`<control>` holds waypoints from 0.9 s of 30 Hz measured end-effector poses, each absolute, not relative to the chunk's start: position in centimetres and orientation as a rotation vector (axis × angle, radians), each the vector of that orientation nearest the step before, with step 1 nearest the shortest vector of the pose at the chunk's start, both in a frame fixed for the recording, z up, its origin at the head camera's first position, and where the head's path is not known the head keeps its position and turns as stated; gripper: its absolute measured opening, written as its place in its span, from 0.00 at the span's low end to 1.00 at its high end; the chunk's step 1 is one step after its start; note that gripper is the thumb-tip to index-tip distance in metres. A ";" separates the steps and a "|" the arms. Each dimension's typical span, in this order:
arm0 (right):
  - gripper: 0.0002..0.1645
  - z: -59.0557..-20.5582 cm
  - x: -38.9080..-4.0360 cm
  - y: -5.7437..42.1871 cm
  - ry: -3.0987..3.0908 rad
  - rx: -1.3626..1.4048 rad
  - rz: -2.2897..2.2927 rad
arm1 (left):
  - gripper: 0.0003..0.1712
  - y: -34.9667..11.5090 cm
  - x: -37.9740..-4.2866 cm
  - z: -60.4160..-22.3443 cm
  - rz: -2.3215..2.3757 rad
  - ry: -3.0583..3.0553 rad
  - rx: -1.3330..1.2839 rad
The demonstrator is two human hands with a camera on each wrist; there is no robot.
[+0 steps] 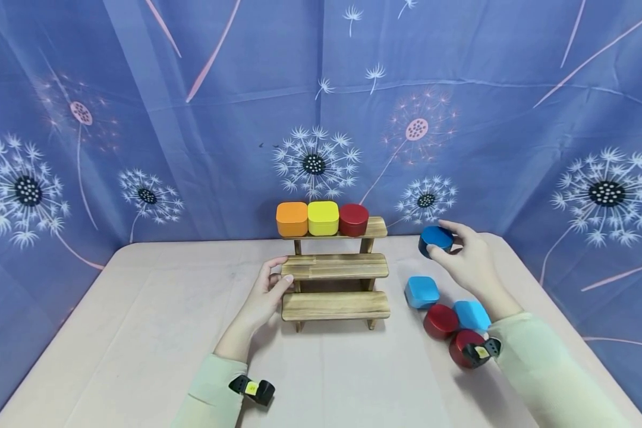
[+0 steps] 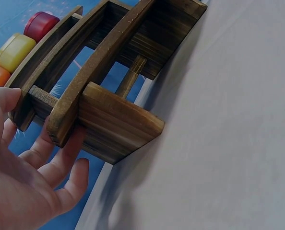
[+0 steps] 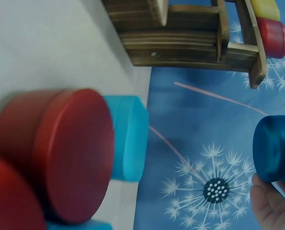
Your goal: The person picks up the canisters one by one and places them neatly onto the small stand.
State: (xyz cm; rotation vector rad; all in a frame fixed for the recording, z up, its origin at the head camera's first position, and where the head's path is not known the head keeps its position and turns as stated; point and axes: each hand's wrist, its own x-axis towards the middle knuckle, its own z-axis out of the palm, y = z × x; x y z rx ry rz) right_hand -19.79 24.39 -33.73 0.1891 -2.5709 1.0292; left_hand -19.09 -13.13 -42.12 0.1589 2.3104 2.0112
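Note:
A three-tier wooden display stand point(image 1: 334, 306) stands in the middle of the table. My left hand point(image 1: 267, 294) grips the left end of its middle shelf, thumb at the front edge; in the left wrist view its fingers curl about the shelf ends. On the top shelf sit, left to right, an orange tin point(image 1: 292, 220), a yellow tin point(image 1: 323, 219) and a dark red round tin point(image 1: 353, 220). To the right of the stand, my right hand point(image 1: 468, 258) pinches a dark blue round tin point(image 1: 436, 240) between thumb and fingers, held above the table.
Right of the stand lie a light blue tin point(image 1: 422, 292), another light blue tin point(image 1: 472, 315) partly under my right forearm, a red round tin point(image 1: 441, 321) and a second red round tin point(image 1: 466, 349). A blue dandelion-print curtain point(image 1: 219, 148) hangs behind the table point(image 1: 155, 333).

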 end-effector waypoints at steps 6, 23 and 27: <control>0.32 -33.7 -20.2 23.4 -2.493 0.223 1.090 | 0.25 -13.3 -19.1 -42.2 2.026 2.295 0.154; 0.33 -33.6 -21.1 21.7 -2.365 0.302 1.276 | 0.25 -13.1 -19.1 -42.0 2.028 2.290 0.165; 0.34 -33.3 -21.4 21.2 -2.352 0.314 1.332 | 0.25 -13.2 -19.1 -42.1 2.039 2.281 0.166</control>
